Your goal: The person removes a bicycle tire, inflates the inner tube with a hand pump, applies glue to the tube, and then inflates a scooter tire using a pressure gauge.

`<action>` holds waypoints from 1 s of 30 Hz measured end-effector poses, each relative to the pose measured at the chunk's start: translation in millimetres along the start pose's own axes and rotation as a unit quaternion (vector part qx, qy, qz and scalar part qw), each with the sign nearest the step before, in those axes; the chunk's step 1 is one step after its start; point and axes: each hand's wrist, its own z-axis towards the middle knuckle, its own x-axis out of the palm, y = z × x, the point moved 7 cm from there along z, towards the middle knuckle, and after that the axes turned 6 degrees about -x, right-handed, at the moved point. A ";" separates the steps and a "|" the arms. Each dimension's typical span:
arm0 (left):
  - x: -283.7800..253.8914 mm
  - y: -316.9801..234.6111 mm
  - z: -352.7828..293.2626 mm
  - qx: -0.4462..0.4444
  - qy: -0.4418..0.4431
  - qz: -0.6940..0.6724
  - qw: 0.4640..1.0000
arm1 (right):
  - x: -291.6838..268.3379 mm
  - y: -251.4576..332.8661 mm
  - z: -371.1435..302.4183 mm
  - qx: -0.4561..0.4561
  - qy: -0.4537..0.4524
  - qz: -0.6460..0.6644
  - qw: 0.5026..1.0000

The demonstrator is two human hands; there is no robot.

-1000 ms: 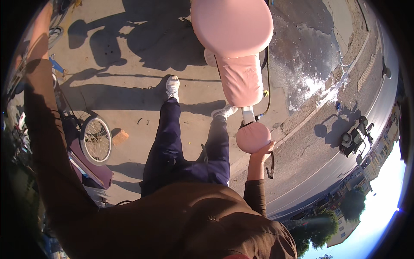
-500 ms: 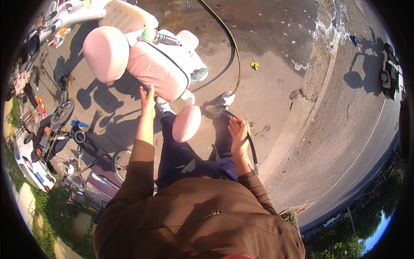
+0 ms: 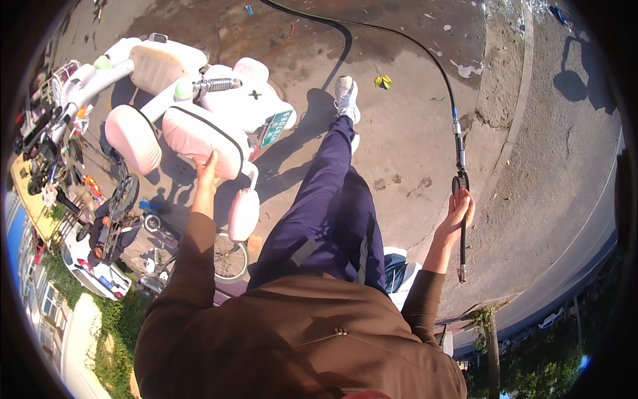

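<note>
A white electric scooter [image 3: 256,100] with pink padded covers stands at the left, a green plate on its rear. My left hand [image 3: 207,174] touches the near edge of its pink seat [image 3: 199,136], thumb and fingers apart. A smaller pink pad [image 3: 244,215] on a white bracket is just right of that wrist. Out to the right, my right hand [image 3: 460,216] is closed around a tire inflator [image 3: 460,156] with a metal body and dark round gauge. A short black hose hangs from it below my hand. The fingers partly hide the inflator.
A long black air hose [image 3: 405,36] runs from the inflator across the wet concrete. Parked bikes, a wheel [image 3: 230,259] and a seated person [image 3: 100,236] are at the left. A kerb [image 3: 515,113] borders the road on the right. One white shoe [image 3: 346,100] is stretched forward.
My right hand has moved right and closed around the inflator, which now hangs away from my legs. One leg has stepped forward. The scooter appears further left, my left hand still on its seat.
</note>
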 end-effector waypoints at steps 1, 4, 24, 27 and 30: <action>1.9 -5.0 -6.9 -0.007 0.002 -0.002 1.000 | -4.8 5.9 11.0 -0.012 -0.008 -0.024 1.000; -21.1 13.9 0.7 -0.050 -0.010 -0.011 0.999 | 12.8 16.3 46.7 -0.009 0.016 0.010 1.000; -12.0 52.2 -75.1 -0.187 -0.066 0.068 0.978 | 325.2 -98.1 126.3 -0.045 0.280 -0.038 0.958; -60.1 67.7 -49.2 -0.120 0.017 0.295 0.948 | 341.8 -127.2 135.2 -0.017 0.375 -0.057 0.925; -52.3 72.6 -65.1 -0.249 -0.079 0.230 0.937 | 359.0 -140.9 139.4 -0.058 0.422 -0.079 0.901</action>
